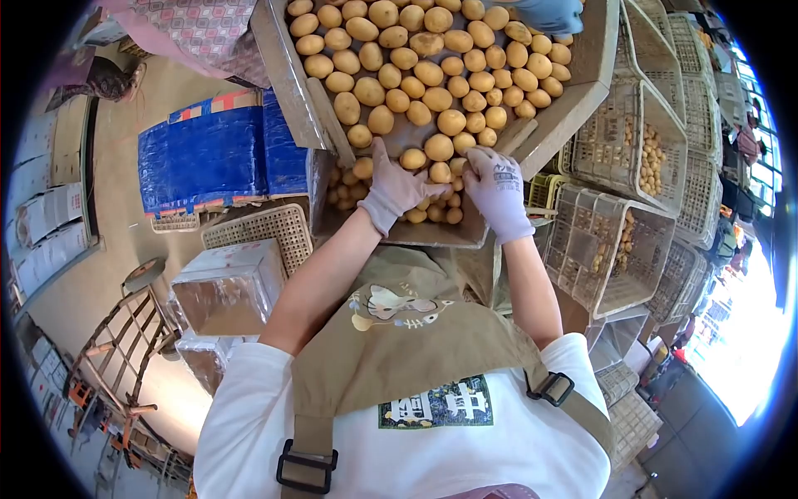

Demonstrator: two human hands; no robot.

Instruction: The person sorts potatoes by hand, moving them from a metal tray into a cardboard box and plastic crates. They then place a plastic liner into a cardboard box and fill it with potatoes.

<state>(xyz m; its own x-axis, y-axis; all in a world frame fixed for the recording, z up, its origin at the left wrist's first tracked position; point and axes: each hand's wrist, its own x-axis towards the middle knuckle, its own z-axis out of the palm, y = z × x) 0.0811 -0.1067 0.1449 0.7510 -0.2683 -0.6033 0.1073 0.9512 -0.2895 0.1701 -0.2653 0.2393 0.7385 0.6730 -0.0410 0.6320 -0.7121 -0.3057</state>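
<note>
Many round yellow potatoes (428,73) lie on a metal sorting tray (544,125) in front of me. Its sides narrow toward a lower trough (470,233), which holds more potatoes (435,213). My left hand (397,187), in a pale glove, is over the left part of the trough mouth, fingers apart, beside the potatoes and seemingly holding none. Gloved too, my right hand (496,181) is at the right of the mouth with its fingers bent against a potato (464,143); whether it grips that potato is unclear.
A co-worker's blue-gloved hand (553,15) is at the tray's far edge, another person's patterned clothing (199,33) at upper left. Plastic crates (611,241), some with potatoes, stack on the right. Left are a blue-wrapped box (204,158), a carton (229,287) and a metal rack (125,349).
</note>
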